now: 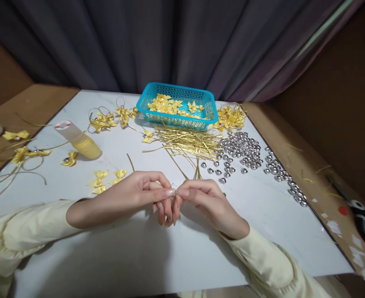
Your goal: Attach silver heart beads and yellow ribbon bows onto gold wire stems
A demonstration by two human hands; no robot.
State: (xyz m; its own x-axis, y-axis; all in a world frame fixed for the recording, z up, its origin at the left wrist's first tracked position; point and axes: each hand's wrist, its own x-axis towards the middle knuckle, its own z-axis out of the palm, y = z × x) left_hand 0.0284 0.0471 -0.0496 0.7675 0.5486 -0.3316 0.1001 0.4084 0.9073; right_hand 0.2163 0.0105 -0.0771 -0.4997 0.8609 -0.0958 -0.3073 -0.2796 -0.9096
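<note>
Clear/yellow tube [87, 145] on L, nr loose yellow bows [98, 181]. L hand [143, 191]: thumb + index pinched tight on thin pc. [173, 185], mostly hidden, held betw. both hands' fingertips over white tabletop [201, 256]. Blue basket [142, 102] + gold wires [188, 144] lie beyond. R hand [207, 203] pinches same pc., fingers curled. Silver hearts [241, 145] to R, then blk scissors [361, 216].

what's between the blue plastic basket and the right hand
Thin, shiny gold strands lie between the blue basket and right hand, in the head view.
</note>
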